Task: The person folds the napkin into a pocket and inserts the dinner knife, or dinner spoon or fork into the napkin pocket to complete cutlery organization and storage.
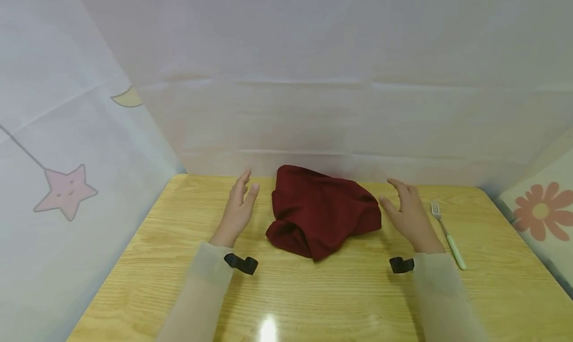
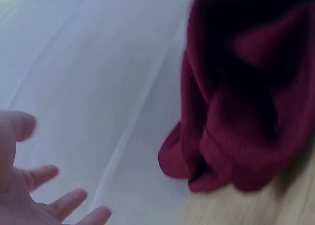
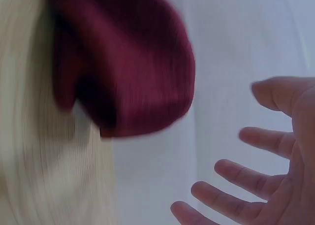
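A dark red cloth (image 1: 322, 208) lies crumpled in a raised heap toward the back of the wooden table. My left hand (image 1: 237, 205) is held to the left of it, fingers spread and apart from the fabric. On the other side, my right hand (image 1: 408, 215) hovers close to the cloth's right edge, its fingers loosely extended and holding nothing. Both wrist views show a gap between the fingers and the cloth (image 2: 246, 126). Folds hide whatever may lie beneath the fabric.
A fork (image 1: 449, 237) with a pale green handle lies right of my right hand. The wooden table (image 1: 340, 302) meets a pale sheet backdrop (image 1: 313, 108) at its far edge. Printed sheets with a star (image 1: 67, 190) and a flower (image 1: 540, 211) flank the sides.
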`<state>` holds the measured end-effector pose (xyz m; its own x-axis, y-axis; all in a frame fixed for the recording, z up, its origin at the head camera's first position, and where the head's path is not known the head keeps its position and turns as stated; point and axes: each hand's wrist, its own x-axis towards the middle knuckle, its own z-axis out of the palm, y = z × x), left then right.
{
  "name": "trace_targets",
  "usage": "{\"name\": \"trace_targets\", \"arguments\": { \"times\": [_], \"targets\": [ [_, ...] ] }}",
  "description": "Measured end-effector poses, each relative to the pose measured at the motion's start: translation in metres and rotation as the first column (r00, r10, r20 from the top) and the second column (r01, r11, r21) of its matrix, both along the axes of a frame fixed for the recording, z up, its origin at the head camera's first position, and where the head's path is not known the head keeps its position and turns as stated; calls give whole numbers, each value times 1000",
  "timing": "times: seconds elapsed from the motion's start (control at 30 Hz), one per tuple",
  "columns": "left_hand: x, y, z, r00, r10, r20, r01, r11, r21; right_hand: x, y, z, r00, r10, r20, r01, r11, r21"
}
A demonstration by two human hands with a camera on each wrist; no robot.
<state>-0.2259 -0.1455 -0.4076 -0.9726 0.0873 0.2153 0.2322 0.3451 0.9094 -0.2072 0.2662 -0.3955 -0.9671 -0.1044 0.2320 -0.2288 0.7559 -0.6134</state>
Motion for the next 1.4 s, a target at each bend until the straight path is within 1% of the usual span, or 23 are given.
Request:
{"name": "trace_targets", "arguments": {
  "times": [0.07, 0.13, 0.23, 0.33, 0.4, 0.47, 0.53, 0.57, 0.63, 0.67, 0.73, 0.83, 0.9, 0.97, 1.03, 1.1, 1.17, 1.23, 1.3, 1.33, 1.4],
  "targets": [
    [3, 4, -1, 997, -3, 72, -3, 996, 91, 1, -6, -1, 1000, -5, 24, 6, 999, -47],
    [5, 6, -3, 991, -26, 134, 8, 991, 137, 2, -11, -3, 999, -8, 40, 12, 997, -81],
    [6, 8, -8, 975, -85, 204, 52, 985, 163, 3, -15, -5, 998, -23, 64, 30, 994, -103],
    [6, 5, -15, 953, -134, 271, 90, 982, 169, 4, -17, -8, 996, -39, 81, 48, 993, -105],
    [5, 3, -20, 932, -167, 322, 119, 979, 163, 4, -17, -9, 993, -48, 103, 59, 993, -106],
    [5, 0, -23, 908, -204, 366, 167, 977, 130, 4, -17, -10, 989, -55, 135, 71, 991, -114],
    [6, -2, -26, 880, -243, 408, 225, 970, 93, 4, -17, -11, 982, -59, 177, 83, 988, -128],
    [7, -2, -28, 869, -259, 421, 249, 965, 80, 3, -16, -12, 979, -58, 196, 86, 987, -137],
    [7, -2, -31, 856, -279, 436, 286, 957, 52, 3, -16, -13, 973, -53, 224, 87, 985, -146],
    [7, -1, -32, 854, -282, 437, 296, 954, 37, 2, -16, -14, 971, -51, 235, 88, 985, -149],
    [7, 0, -34, 860, -284, 424, 311, 951, 7, 1, -15, -14, 964, -51, 262, 92, 985, -146],
    [6, 3, -34, 875, -280, 395, 317, 948, -32, 1, -15, -14, 941, -57, 334, 108, 985, -135],
    [6, 5, -33, 886, -273, 375, 313, 948, -49, 2, -14, -15, 919, -41, 391, 102, 985, -136],
    [5, 7, -30, 899, -258, 353, 293, 955, -48, 2, -15, -14, 906, -4, 424, 78, 985, -156],
    [6, 9, -27, 904, -256, 341, 277, 961, -12, 2, -16, -16, 901, 43, 432, 44, 981, -189],
    [7, 9, -25, 914, -243, 326, 242, 969, 46, 2, -16, -17, 900, 75, 429, 26, 974, -227],
    [8, 9, -23, 927, -222, 303, 194, 974, 119, 4, -17, -18, 901, 104, 421, 22, 959, -283],
    [7, 7, -20, 943, -182, 280, 130, 972, 194, 4, -17, -18, 903, 121, 413, 33, 938, -345],
    [6, 3, -17, 954, -136, 267, 62, 962, 267, 5, -16, -16, 909, 133, 396, 44, 913, -407],
    [5, 1, -15, 956, -121, 267, 38, 954, 297, 4, -15, -14, 913, 138, 384, 46, 901, -432],
    [3, -5, -10, 955, -103, 280, 0, 938, 347, 4, -13, -10, 921, 133, 367, 55, 887, -459]
  ]
}}
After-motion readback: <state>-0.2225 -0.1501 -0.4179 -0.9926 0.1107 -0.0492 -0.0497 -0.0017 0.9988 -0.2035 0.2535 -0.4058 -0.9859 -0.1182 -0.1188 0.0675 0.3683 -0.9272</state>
